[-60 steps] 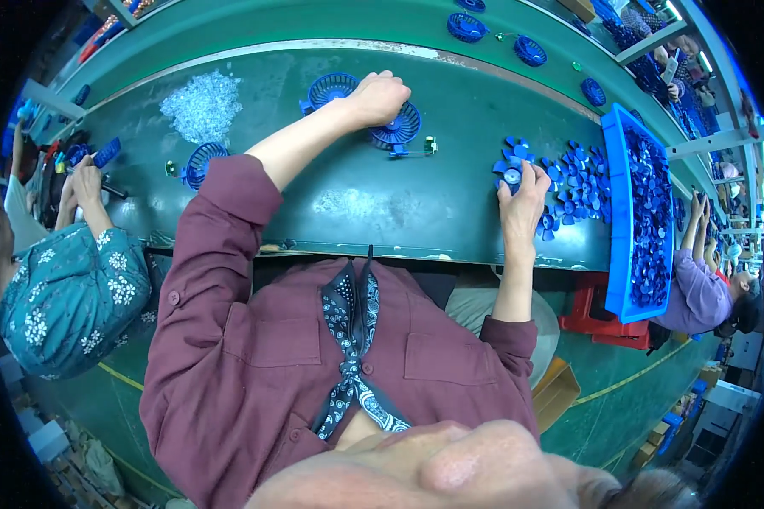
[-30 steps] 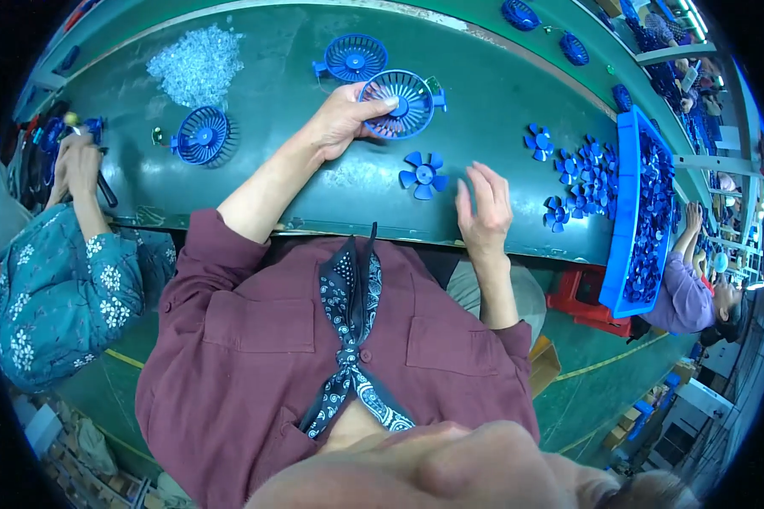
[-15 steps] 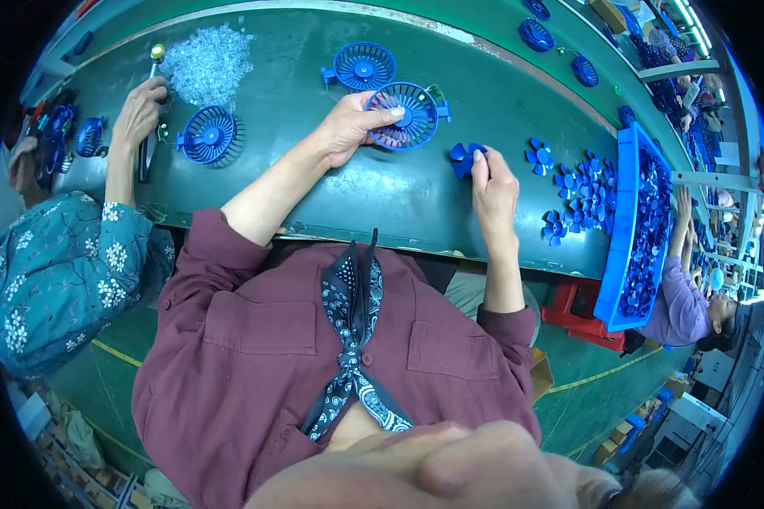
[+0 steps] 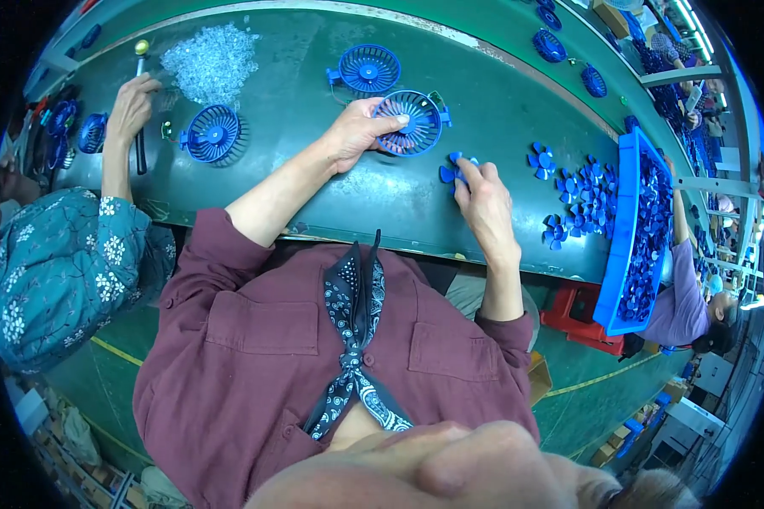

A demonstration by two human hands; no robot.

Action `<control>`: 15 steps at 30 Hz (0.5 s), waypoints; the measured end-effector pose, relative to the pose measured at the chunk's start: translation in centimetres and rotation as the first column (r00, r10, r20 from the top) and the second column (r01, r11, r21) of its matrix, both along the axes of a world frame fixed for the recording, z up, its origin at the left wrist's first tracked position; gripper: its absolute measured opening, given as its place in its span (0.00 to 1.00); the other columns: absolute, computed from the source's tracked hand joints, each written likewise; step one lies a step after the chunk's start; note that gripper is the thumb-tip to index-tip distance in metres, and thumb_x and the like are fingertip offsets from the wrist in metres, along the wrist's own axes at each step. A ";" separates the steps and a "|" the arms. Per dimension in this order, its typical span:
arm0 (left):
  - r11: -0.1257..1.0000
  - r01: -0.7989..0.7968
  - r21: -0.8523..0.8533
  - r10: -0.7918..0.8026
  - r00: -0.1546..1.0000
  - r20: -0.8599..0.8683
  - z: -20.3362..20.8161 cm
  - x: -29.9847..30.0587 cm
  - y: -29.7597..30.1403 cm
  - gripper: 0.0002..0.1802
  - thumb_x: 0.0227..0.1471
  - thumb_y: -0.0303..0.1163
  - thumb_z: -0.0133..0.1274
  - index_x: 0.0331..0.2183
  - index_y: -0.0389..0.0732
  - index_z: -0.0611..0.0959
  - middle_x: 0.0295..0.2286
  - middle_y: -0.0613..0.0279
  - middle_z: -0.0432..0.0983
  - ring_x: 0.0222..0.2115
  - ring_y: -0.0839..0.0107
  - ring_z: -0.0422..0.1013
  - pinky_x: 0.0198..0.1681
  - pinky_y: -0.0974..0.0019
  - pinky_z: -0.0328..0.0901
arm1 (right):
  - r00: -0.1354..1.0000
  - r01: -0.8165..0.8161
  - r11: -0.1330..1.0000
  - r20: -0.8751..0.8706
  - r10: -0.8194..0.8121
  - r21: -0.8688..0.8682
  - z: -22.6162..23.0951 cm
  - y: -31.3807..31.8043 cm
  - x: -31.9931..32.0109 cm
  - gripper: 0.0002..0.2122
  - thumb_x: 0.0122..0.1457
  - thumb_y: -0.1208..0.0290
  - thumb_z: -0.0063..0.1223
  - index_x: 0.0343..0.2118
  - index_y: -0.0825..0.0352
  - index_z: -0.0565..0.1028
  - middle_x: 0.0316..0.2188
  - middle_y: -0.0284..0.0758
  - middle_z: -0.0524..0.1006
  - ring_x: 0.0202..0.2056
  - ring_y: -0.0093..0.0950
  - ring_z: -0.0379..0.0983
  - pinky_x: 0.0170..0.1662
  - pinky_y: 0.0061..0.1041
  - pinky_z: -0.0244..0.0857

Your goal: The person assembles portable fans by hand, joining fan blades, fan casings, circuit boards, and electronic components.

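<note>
My left hand is closed on the edge of a round blue fan housing with slatted ribs, its thumb across the rim toward the hub. The housing is held just above the green tabletop. To its right, my right hand has its fingers on a small blue fan blade with several petals, partly hidden beneath them. Beyond my left hand lies another blue fan housing. A loose fan blade lies right of my right hand, near a cluster of similar blades.
A blue tray full of blades stands at the table's right end, above a red stool. At left, a co-worker's hand is by a yellow-topped tool, a pile of clear small pieces and a fan housing.
My right hand has turned more palm-down and shifted slightly left with the blade. The housing in my left hand has moved slightly right and down. The co-worker's hand and tool moved left.
</note>
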State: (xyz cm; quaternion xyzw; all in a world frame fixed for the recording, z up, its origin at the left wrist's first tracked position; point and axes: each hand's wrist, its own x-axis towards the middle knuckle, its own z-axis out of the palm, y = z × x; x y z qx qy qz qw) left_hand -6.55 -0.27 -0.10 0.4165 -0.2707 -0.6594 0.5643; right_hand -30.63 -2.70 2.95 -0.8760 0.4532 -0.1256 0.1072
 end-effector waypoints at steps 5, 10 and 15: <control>1.000 -0.003 -0.014 0.003 1.000 -0.017 -0.3 0.1 0.3 0.16 0.53 0.35 0.54 0.40 0.35 0.75 0.32 0.62 0.76 0.30 0.73 0.76 0.34 0.66 0.74 | 0.997 -0.043 0.999 -0.072 0.041 -0.024 0.6 0.0 0.3 0.15 0.50 0.70 0.57 0.42 0.65 0.73 0.30 0.41 0.71 0.28 0.40 0.72 0.31 0.36 0.68; 1.000 0.008 -0.004 -0.008 1.000 0.024 -0.3 -0.2 -0.1 0.23 0.55 0.51 0.50 0.39 0.39 0.76 0.31 0.65 0.76 0.31 0.78 0.74 0.34 0.70 0.71 | 0.942 -0.036 0.997 0.331 0.059 -0.075 2.4 0.6 3.4 0.15 0.47 0.71 0.62 0.39 0.67 0.75 0.26 0.37 0.71 0.21 0.30 0.70 0.25 0.29 0.66; 0.998 0.066 -0.010 -0.065 0.996 0.067 0.5 -0.4 0.1 0.23 0.55 0.51 0.50 0.38 0.39 0.77 0.31 0.65 0.75 0.31 0.80 0.71 0.33 0.72 0.68 | 0.963 -0.114 0.975 0.222 0.156 -0.191 1.7 0.3 7.0 0.15 0.47 0.68 0.61 0.40 0.63 0.75 0.29 0.38 0.72 0.28 0.37 0.73 0.28 0.34 0.68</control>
